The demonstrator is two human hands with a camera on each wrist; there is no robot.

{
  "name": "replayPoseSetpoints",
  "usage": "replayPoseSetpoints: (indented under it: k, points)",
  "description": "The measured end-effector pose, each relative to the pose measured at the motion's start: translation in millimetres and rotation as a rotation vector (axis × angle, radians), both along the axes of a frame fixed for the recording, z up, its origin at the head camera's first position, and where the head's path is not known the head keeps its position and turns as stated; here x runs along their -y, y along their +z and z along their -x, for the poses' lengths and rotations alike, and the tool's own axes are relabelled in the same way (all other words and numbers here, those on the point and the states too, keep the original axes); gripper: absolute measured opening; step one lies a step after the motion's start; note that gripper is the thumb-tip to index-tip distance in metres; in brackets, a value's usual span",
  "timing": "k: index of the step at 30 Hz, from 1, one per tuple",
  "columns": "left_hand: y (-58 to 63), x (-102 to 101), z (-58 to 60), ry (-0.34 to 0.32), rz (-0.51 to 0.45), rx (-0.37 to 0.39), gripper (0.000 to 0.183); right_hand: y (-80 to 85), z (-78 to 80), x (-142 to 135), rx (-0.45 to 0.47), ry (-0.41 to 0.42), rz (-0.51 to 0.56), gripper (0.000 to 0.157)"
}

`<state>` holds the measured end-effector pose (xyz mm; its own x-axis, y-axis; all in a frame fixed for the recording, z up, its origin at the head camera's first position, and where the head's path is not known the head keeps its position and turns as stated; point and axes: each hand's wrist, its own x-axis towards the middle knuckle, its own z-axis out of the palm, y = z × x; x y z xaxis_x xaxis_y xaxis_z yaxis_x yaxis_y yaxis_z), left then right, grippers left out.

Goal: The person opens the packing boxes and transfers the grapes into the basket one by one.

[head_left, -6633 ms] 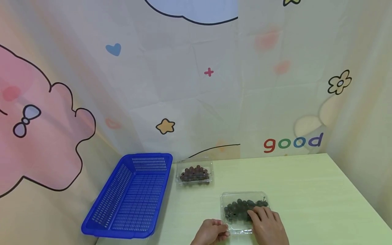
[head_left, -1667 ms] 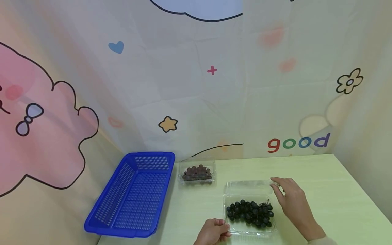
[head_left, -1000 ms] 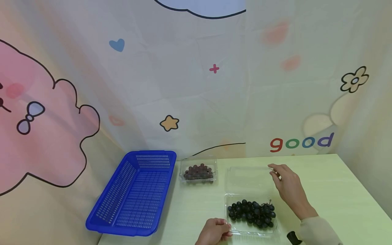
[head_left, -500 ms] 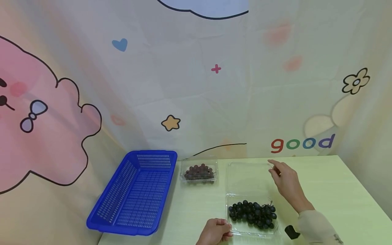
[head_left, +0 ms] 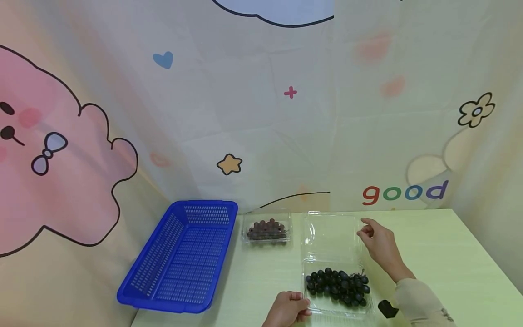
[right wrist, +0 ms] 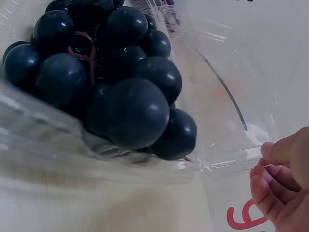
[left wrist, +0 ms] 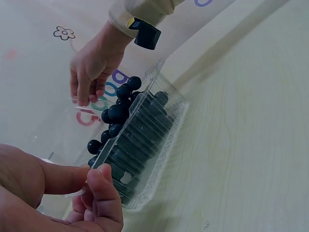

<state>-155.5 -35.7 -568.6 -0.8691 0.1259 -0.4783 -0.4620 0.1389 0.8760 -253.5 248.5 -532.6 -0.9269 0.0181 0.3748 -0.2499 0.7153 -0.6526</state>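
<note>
A clear plastic clamshell box (head_left: 327, 310) sits on the table with its lid (head_left: 333, 231) swung up and back. In its base lies a bunch of dark grapes (head_left: 337, 286), with thin stems showing among the berries in the right wrist view. My left hand (head_left: 288, 309) pinches the near left rim of the base between thumb and fingers, as the left wrist view also shows. At the lid's far right corner, my right hand (head_left: 382, 243) holds the edge; the right wrist view has the thumb (right wrist: 273, 152) over it and the fingers curled below.
A closed clear box of reddish grapes (head_left: 267, 230) stands farther back. To the left is a long blue perforated basket (head_left: 180, 268). A printed curtain (head_left: 261, 113) hangs behind the pale table (head_left: 441, 254). A black wrist device (head_left: 387, 309) shows by the right sleeve.
Both hands were at the closed box at first. The right hand has since raised the lid and swung it away from the grapes, while the left hand has stayed at the base's near left corner.
</note>
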Motion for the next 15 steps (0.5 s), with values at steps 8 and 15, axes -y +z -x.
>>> replayPoseSetpoints:
  k: [8, 15]
  points:
    - [-1.0, 0, -0.7, 0.005, 0.010, -0.003, 0.008, -6.2, 6.8, -4, 0.201, 0.095, -0.070, 0.049]
    - [1.1, 1, -1.5, -0.001, 0.024, 0.003, 0.009, -12.9, 8.7, -8, 0.313, 0.151, -0.098, 0.049]
